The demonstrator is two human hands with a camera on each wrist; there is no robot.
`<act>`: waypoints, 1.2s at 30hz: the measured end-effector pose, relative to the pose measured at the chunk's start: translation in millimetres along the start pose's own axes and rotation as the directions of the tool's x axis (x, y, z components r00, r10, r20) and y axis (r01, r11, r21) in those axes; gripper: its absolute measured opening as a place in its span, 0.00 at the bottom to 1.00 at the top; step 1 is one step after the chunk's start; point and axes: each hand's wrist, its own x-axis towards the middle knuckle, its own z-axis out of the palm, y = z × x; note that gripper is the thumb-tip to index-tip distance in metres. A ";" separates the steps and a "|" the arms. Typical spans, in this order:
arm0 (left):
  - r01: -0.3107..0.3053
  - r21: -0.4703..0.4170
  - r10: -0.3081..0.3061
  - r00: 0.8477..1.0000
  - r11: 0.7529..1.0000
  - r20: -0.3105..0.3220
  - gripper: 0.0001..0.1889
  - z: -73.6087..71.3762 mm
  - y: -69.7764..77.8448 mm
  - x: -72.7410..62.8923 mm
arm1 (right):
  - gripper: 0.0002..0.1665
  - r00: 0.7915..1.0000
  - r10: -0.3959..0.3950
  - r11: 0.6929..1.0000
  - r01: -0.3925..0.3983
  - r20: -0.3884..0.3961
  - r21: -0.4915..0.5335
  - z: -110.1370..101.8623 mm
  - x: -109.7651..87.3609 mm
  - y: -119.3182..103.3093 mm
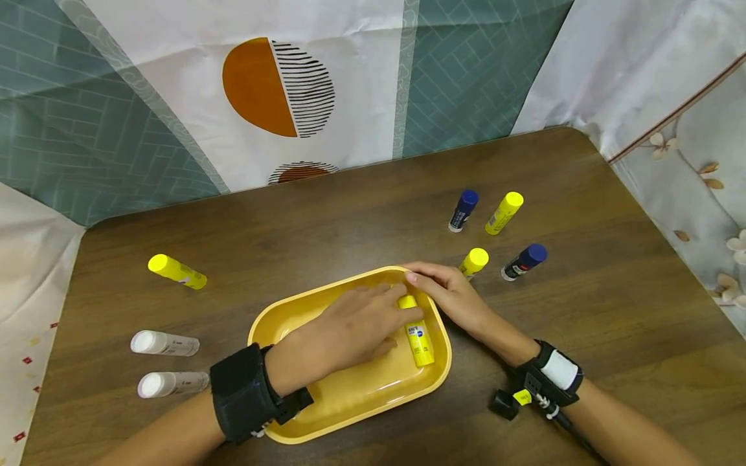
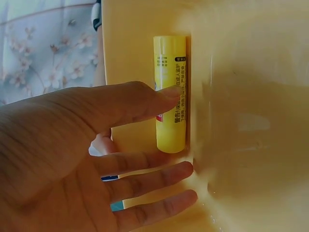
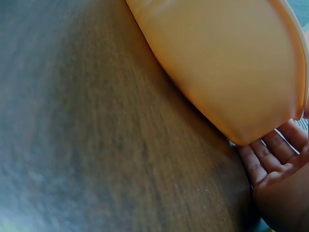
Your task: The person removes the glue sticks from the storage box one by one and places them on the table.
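Note:
A yellow glue stick (image 1: 419, 336) lies inside the yellow plastic tray (image 1: 350, 424), along its right end. My left hand (image 1: 355, 323) reaches over the tray, its fingers spread and loosely bent. In the left wrist view, the thumb passes in front of the glue stick (image 2: 170, 130), and the other fingers lie beyond its lower end; whether the thumb touches it, I cannot tell. My right hand (image 1: 445, 291) holds the tray's far right corner, thumb over the rim and fingers outside. In the right wrist view, those fingers (image 3: 275, 147) lie against the tray's outer wall (image 3: 231, 63).
Right of the tray on the wooden table (image 1: 326, 226) stand two more yellow glue sticks (image 1: 504, 212) (image 1: 473, 262) and two dark blue ones (image 1: 463, 210) (image 1: 524, 261). On the left lie a yellow glue stick (image 1: 177, 271) and two white ones (image 1: 165, 343) (image 1: 173, 384). A patterned curtain (image 1: 361, 84) hangs behind.

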 end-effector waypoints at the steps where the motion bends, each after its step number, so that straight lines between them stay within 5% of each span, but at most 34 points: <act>1: -0.006 0.005 0.006 1.000 1.000 -0.017 0.23 0.7 -0.7 0.1 | 0.21 1.000 -0.001 1.000 0.001 -0.003 -0.009 0.2 0.4 -0.2; 9: -0.047 0.082 0.057 0.991 0.996 -0.118 0.19 7.5 -3.1 6.1 | 0.21 1.000 -0.011 0.999 0.011 -0.007 -0.035 -0.9 -0.5 -1.0; 21: -0.057 0.061 0.064 0.990 0.997 -0.128 0.15 13.0 -12.6 4.9 | 0.21 0.999 -0.044 0.999 0.044 0.022 -0.011 0.8 -0.1 -1.3; 29: -0.023 -0.104 0.013 0.995 0.994 -0.096 0.13 9.5 -18.2 -7.8 | 0.20 0.998 -0.062 0.998 0.062 0.006 -0.020 1.3 0.3 0.3; 36: -0.010 -0.298 -0.015 0.997 0.954 -0.081 0.12 4.4 -21.4 -22.2 | 0.20 0.997 -0.072 0.997 0.072 0.004 -0.025 0.6 0.6 0.8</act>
